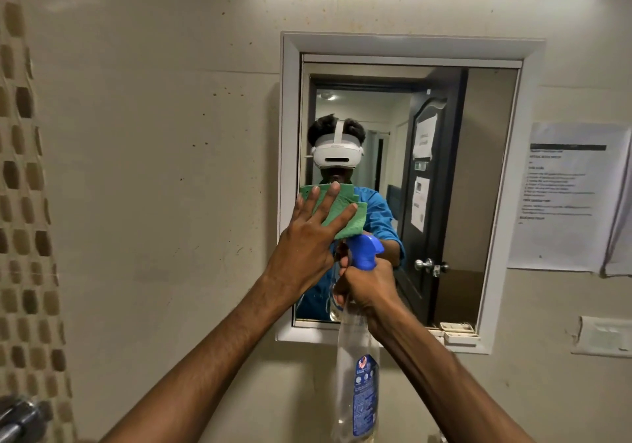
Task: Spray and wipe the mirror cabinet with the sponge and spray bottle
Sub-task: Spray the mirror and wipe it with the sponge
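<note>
Head view, looking up at a wall-mounted mirror cabinet (403,49) with a white frame. Left hand (309,234), fingers spread flat, presses a green sponge (345,218) against the left part of the glass, near the frame's left edge. Right hand (367,287) curls around the neck of a clear spray bottle (357,357) with a blue trigger head, held upright just below and to the right of the sponge, in front of the lower middle of the mirror; whether a finger rests on the trigger cannot be told. Judged step: wiping the glass while the bottle is kept ready. To do it well, keep the palm flat so the sponge meets the glass evenly, work in overlapping strokes from the left edge toward the right and from top to bottom, and hold the bottle clear of the wiping path. A paper notice (567,196) hangs on the wall at right, and a small white box (458,333) sits on the frame's lower right ledge.
</note>
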Available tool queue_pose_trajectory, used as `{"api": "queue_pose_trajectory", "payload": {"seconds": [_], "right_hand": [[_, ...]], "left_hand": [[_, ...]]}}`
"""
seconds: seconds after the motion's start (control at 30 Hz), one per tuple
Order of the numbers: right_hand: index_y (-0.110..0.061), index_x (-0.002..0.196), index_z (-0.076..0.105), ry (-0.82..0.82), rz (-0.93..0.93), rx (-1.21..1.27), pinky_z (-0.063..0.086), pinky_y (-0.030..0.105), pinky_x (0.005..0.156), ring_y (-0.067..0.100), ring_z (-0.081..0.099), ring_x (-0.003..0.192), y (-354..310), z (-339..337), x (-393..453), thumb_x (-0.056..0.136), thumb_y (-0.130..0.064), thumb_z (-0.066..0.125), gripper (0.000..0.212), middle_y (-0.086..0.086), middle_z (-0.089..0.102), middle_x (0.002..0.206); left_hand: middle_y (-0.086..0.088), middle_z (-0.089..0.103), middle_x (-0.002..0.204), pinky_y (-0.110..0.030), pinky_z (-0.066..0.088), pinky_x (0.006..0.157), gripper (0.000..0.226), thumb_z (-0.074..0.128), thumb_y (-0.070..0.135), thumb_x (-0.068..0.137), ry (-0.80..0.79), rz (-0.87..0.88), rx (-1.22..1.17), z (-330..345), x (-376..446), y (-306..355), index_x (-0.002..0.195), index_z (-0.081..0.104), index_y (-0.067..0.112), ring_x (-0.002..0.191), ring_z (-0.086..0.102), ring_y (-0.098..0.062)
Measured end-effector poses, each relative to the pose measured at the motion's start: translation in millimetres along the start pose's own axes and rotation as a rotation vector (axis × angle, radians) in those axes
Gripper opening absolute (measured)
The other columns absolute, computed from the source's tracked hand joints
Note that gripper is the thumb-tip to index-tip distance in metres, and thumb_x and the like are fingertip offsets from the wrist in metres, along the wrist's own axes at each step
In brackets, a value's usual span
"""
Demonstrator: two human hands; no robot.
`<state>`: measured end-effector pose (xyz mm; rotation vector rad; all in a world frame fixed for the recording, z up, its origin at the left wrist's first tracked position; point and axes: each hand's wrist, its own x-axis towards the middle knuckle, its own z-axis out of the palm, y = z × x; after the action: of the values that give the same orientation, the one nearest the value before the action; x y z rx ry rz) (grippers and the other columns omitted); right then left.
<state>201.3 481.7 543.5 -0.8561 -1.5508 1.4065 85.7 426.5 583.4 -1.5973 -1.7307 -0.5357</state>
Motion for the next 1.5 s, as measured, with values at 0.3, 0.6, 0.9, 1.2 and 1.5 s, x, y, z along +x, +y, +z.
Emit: {"api": "queue_pose_trajectory", "payload": {"seconds": [0.3,0.6,0.9,1.2,1.5], "right_hand": [[-0.017,0.083,0.059,0.045,-0.041,-0.1,0.045,0.032,0.053,0.027,0.059,0.057,42,4,-8,0.074,-0.005,0.059,0.015,0.011,0.06,0.066],[-0.016,0.076,0.06,0.06,0.044,-0.043,0.045,0.033,0.052,0.025,0.057,0.048,85,-5,-39,0.072,0.002,0.058,0.019,0.005,0.059,0.055],[-0.006,0.082,0.064,0.097,0.138,-0.035,0.045,0.032,0.049,0.024,0.057,0.048,113,-29,-57,0.072,0.009,0.053,0.022,0.011,0.061,0.061],[-0.009,0.082,0.065,0.103,0.194,0.013,0.047,0.032,0.053,0.024,0.055,0.048,125,-36,-66,0.072,0.012,0.055,0.026,0.008,0.06,0.06],[-0.005,0.086,0.067,0.13,0.243,0.075,0.043,0.03,0.049,0.023,0.054,0.049,133,-36,-74,0.072,0.012,0.049,0.028,0.006,0.06,0.063]], "left_hand": [[-0.002,-0.009,0.16,-0.049,0.006,0.12,0.077,0.043,0.013,0.085,-0.035,0.001,-0.024,6,-25,7,0.15,0.008,0.035,0.146,-0.011,-0.03],[0.001,-0.01,0.16,-0.049,0.007,0.12,0.075,0.034,0.015,0.083,-0.059,-0.003,-0.076,40,-68,13,0.15,0.007,0.035,0.145,-0.015,-0.027],[0.0,-0.001,0.16,-0.048,0.014,0.119,0.093,0.053,-0.001,0.072,-0.034,-0.046,-0.089,63,-97,26,0.15,0.016,0.032,0.146,-0.007,-0.027],[0.002,0.006,0.159,-0.048,0.023,0.116,0.094,0.055,-0.005,0.072,-0.142,-0.104,-0.144,81,-128,37,0.149,0.019,0.034,0.146,-0.003,-0.026],[0.01,-0.014,0.156,-0.04,0.002,0.121,0.09,0.046,-0.001,0.082,-0.244,-0.161,-0.152,94,-147,44,0.148,0.001,0.041,0.143,-0.02,-0.018]]}}
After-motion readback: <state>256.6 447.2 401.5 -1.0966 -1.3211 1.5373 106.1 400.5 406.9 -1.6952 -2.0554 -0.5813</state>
